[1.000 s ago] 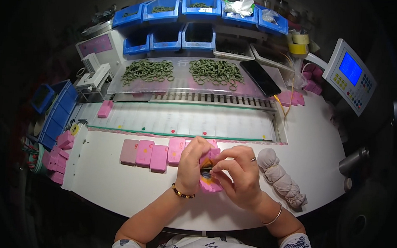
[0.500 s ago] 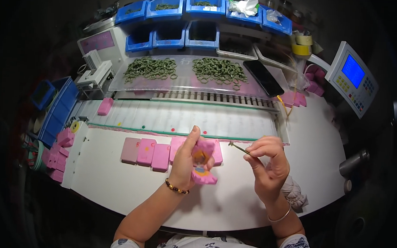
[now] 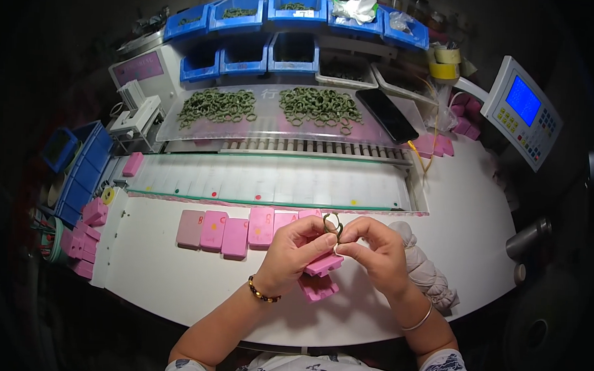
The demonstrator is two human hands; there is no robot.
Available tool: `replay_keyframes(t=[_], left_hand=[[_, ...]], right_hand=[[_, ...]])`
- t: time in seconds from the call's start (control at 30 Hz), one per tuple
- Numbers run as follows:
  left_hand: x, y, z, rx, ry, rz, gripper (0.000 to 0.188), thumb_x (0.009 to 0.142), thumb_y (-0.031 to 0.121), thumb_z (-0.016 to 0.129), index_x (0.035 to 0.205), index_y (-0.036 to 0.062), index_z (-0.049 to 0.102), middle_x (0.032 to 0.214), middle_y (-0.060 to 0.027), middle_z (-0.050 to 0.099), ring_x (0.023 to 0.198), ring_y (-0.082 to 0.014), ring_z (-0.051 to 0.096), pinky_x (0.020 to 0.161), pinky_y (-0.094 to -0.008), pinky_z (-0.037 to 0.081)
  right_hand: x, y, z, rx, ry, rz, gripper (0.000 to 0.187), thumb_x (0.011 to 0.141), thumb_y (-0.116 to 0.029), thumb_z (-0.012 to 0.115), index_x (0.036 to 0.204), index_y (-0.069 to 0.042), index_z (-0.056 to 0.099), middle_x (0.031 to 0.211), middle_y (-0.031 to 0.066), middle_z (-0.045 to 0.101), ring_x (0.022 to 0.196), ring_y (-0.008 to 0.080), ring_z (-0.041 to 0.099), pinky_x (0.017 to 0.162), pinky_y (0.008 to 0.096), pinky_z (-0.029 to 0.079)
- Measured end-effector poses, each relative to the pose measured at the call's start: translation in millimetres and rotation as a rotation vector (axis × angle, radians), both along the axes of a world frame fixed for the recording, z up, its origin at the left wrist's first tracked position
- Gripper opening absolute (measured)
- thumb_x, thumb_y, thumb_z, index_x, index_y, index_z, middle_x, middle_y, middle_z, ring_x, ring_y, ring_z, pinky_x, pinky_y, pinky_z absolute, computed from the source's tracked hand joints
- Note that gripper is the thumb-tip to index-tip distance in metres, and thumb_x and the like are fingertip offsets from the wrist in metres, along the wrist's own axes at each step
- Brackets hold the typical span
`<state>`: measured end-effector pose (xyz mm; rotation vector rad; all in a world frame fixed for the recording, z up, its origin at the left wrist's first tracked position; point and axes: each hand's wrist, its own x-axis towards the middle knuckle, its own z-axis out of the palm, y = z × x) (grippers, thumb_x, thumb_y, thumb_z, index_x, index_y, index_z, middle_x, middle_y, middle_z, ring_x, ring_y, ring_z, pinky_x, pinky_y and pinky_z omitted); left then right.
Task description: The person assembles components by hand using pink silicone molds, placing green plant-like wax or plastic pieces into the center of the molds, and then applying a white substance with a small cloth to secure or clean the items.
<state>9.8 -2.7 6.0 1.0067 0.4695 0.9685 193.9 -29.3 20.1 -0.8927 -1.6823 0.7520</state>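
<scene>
My left hand (image 3: 292, 257) and my right hand (image 3: 376, 256) meet over the front of the white table. A pink rubber mold (image 3: 319, 288), its two halves parted, hangs in the closed fingers of my left hand. Just above it, a thin dark green wax ring (image 3: 333, 220) stands up between both hands' fingertips. The right thumb and forefinger pinch the ring's lower end; the left thumb lies against it too, though the exact contact is partly hidden by the fingers.
Several pink mold blocks (image 3: 235, 238) lie in a row left of my hands. Behind runs a white conveyor belt (image 3: 271, 179). Beyond it, a clear tray (image 3: 263, 132) carries heaps of green rings and a black phone (image 3: 386, 116). Grey cloth (image 3: 429, 271) lies right; a control panel (image 3: 526, 109) stands farther right.
My right hand has moved left to meet my left hand, bringing the green piece upright over the mold. The mold has turned and dropped lower. The belt's coloured dots and pink block have shifted left.
</scene>
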Motion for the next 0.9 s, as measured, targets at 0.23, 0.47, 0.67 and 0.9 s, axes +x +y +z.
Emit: replay_keyframes(t=[0.23,0.47,0.67,0.9], left_hand=[[0,5,1,0.321,0.250,0.333,0.012,0.092,0.008,0.064,0.101,0.0005,0.064,0.089,-0.0036,0.068,0.082,-0.0080,0.064,0.074,-0.0233,0.053],[-24,69,73,0.096,1.055,-0.659,0.014,0.087,0.017,0.068,0.091,0.0036,0.065,0.074,-0.0023,0.064,0.060,-0.0063,0.061,0.045,-0.0220,0.048],[-9,165,125,0.075,0.333,0.193,0.025,0.089,0.033,0.067,0.084,0.0090,0.062,0.072,-0.0003,0.060,0.058,-0.0117,0.052,0.056,-0.0319,0.057],[50,96,48,-0.054,0.366,-0.103,0.041,0.093,0.036,0.063,0.117,0.0029,0.061,0.090,-0.0085,0.064,0.066,-0.0141,0.060,0.052,-0.0259,0.049]], right_hand=[[7,8,-11,-0.540,0.496,0.130,0.028,0.084,-0.002,0.069,0.110,-0.004,0.059,0.109,0.0034,0.060,0.100,0.0119,0.055,0.085,0.0255,0.045],[15,5,-7,-0.288,0.234,-0.182,0.030,0.082,-0.005,0.072,0.110,-0.008,0.060,0.115,0.0027,0.059,0.106,0.0135,0.053,0.083,0.0274,0.042],[4,4,-9,-0.156,0.147,-0.194,0.023,0.082,-0.003,0.070,0.103,-0.007,0.064,0.108,0.0045,0.059,0.097,0.0140,0.057,0.080,0.0274,0.045],[11,2,-1,0.084,-0.008,-0.332,0.024,0.080,-0.002,0.070,0.103,-0.007,0.065,0.104,0.0075,0.061,0.094,0.0181,0.059,0.076,0.0284,0.045]])
